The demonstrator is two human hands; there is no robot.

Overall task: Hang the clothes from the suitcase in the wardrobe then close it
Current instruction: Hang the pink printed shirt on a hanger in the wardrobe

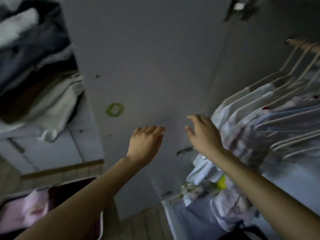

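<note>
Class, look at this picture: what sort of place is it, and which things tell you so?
Probably a bedroom at an open wardrobe: clothes on hangers on a rail, folded clothes on a shelf, an open suitcase on the floor.

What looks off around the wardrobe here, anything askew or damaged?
The wardrobe door has dark scuffs or chips near its lower right and a green ring-shaped mark. On the left shelf, the folded pile slumps, with a white piece hanging over the edge. The frame is blurred, so finer detail is unclear.
</note>
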